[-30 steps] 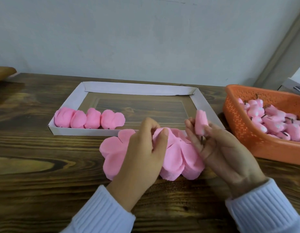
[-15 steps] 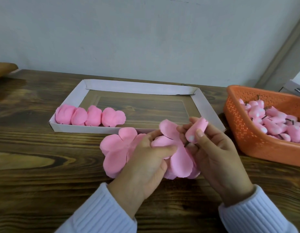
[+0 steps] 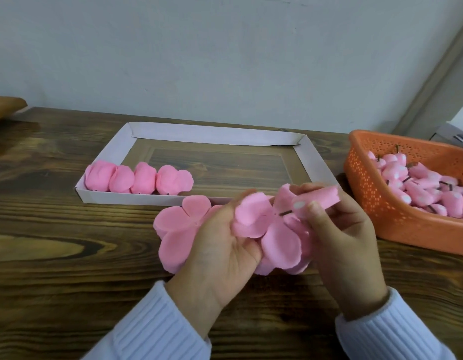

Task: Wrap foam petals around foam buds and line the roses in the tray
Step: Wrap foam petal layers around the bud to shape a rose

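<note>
Wooden table [image 3: 56, 255] is bearing a white tray [image 3: 313, 162] at twelve o'clock. Left hand [image 3: 225, 255] is pinching foam petals [image 3: 279, 240]; right hand [image 3: 342, 229], at three o'clock, is clamping a foam bud [image 3: 318, 200].

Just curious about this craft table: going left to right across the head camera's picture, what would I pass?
Finished roses in the white tray → loose petal sheet → left hand → right hand holding a foam bud → orange basket of buds.
</note>
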Demonstrator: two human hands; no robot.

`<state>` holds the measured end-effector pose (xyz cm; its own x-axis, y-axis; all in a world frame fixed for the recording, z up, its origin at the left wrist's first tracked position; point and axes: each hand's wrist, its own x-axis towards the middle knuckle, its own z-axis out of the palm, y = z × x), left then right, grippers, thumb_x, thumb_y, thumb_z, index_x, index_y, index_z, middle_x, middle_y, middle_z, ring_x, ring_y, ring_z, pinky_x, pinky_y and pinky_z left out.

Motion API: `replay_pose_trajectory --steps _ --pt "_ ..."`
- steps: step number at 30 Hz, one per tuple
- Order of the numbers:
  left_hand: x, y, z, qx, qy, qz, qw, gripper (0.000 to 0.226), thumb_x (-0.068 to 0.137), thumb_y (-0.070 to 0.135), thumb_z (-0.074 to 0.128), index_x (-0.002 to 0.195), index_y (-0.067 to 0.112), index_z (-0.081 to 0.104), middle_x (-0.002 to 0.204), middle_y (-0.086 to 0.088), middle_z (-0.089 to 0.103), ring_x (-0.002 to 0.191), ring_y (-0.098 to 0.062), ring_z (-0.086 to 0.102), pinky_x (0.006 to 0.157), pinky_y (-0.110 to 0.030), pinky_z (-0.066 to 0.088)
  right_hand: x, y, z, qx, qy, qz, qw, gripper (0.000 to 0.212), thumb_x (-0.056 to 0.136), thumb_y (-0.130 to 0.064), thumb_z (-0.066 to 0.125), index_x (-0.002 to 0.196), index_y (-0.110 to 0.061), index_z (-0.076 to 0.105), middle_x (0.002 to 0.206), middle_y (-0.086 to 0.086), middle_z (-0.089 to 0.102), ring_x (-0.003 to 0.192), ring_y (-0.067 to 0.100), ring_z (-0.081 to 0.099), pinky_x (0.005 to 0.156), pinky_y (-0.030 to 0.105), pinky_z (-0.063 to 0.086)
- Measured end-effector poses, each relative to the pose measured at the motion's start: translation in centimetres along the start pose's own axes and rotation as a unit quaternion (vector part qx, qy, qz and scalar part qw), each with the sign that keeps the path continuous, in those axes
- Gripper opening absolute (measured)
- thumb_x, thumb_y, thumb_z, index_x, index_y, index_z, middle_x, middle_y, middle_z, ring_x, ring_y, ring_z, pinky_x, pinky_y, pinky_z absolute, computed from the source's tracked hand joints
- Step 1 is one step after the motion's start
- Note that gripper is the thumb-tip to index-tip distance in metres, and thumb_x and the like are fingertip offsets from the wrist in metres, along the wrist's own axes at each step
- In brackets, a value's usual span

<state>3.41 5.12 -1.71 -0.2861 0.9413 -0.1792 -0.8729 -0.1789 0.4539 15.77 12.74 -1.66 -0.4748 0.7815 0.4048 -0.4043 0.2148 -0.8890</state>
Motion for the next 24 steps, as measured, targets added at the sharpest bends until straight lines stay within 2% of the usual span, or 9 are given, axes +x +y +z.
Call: replay_pose_trajectory --steps 2,4,6,10,12,15,17,20,24 --pt "-0.14 0.24 -0.15 -0.027 -0.026 -0.042 0.998 0.032 0.088 0.005 0.043 0.109 -0.011 0.062 0.117 -0.026 0.060 0.108 -0.031 0.059 0.105 -0.039 0.041 -0.07 0.01 0.04 -0.074 -0.001 -0.033 0.997 0.011 0.082 -0.017 0.070 0.092 -0.015 0.073 0.097 -0.002 0.074 0.092 0.013 0.070 0.072 0.021 0.055" --pt "-0.26 0.38 -0.25 -0.056 -0.052 -0.056 0.996 0.037 0.085 0.005 0.043 0.116 -0.012 0.053 0.117 -0.025 0.057 0.110 -0.030 0.056 0.108 -0.036 0.036 -0.13 0.12 0.11 -0.121 -0.006 -0.063 0.991 0.013 0.082 -0.014 0.069 0.094 -0.010 0.071 0.096 -0.005 0.074 0.093 0.010 0.069 0.076 0.017 0.053" --pt "-0.29 0.39 -0.28 -0.065 -0.086 -0.057 0.993 0.041 0.081 0.003 0.039 0.118 -0.010 0.050 0.113 -0.024 0.056 0.109 -0.029 0.054 0.107 -0.033 0.037 -0.17 0.29 0.04 -0.137 0.002 -0.071 0.988 0.016 0.081 -0.014 0.069 0.096 -0.007 0.070 0.096 -0.006 0.074 0.093 0.009 0.069 0.077 0.017 0.052" --pt "-0.66 0.05 0.16 0.024 -0.125 -0.036 0.991 0.035 0.081 -0.007 0.043 0.101 -0.005 0.071 0.104 -0.018 0.068 0.102 -0.024 0.065 0.091 -0.031 0.052 -0.15 0.58 -0.15 -0.151 0.020 -0.069 0.986 0.022 0.080 -0.019 0.070 0.098 -0.006 0.071 0.098 -0.003 0.074 0.094 0.012 0.069 0.078 0.020 0.053" --pt "-0.77 -0.18 0.20 0.008 -0.141 -0.049 0.989 0.031 0.088 -0.003 0.044 0.105 -0.006 0.070 0.104 -0.016 0.068 0.099 -0.022 0.067 0.090 -0.030 0.053 -0.15 0.63 -0.06 -0.157 0.021 -0.071 0.985 0.024 0.079 -0.021 0.069 0.099 -0.007 0.071 0.099 -0.005 0.074 0.097 0.009 0.068 0.078 0.017 0.052" --pt "-0.65 -0.40 0.18 -0.045 -0.094 -0.069 0.992 0.036 0.099 0.011 0.036 0.126 -0.005 0.054 0.112 -0.021 0.064 0.097 -0.027 0.067 0.086 -0.036 0.055 -0.23 0.66 -0.02 -0.166 0.008 -0.080 0.983 0.020 0.081 -0.020 0.071 0.098 -0.009 0.071 0.100 -0.005 0.073 0.100 0.013 0.068 0.083 0.024 0.053" --pt "-0.59 -0.29 0.07 -0.053 -0.078 -0.045 0.995 0.031 0.100 0.013 0.037 0.124 0.001 0.053 0.114 -0.026 0.064 0.098 -0.032 0.068 0.079 -0.040 0.057 -0.33 0.58 -0.03 -0.178 -0.002 -0.094 0.980 0.015 0.083 -0.016 0.071 0.098 -0.012 0.071 0.100 -0.006 0.073 0.098 0.014 0.068 0.082 0.025 0.054" --pt "-0.72 -0.04 0.43 -0.054 -0.058 -0.021 0.997 0.030 0.096 0.014 0.041 0.121 0.005 0.054 0.110 -0.029 0.065 0.097 -0.034 0.069 0.070 -0.042 0.059 -0.48 0.40 0.02 -0.197 0.003 -0.116 0.974 0.016 0.082 -0.017 0.072 0.098 -0.015 0.069 0.099 -0.012 0.072 0.094 0.008 0.067 0.078 0.019 0.052" --pt "-0.45 -0.03 0.18 -0.033 -0.020 -0.009 0.999 0.035 0.101 0.018 0.038 0.131 0.004 0.049 0.119 -0.026 0.063 0.108 -0.032 0.064 0.085 -0.041 0.056 -0.50 0.38 0.16 -0.240 0.012 -0.135 0.961 0.021 0.079 -0.020 0.074 0.099 -0.021 0.068 0.100 -0.014 0.071 0.093 0.004 0.067 0.078 0.016 0.050"
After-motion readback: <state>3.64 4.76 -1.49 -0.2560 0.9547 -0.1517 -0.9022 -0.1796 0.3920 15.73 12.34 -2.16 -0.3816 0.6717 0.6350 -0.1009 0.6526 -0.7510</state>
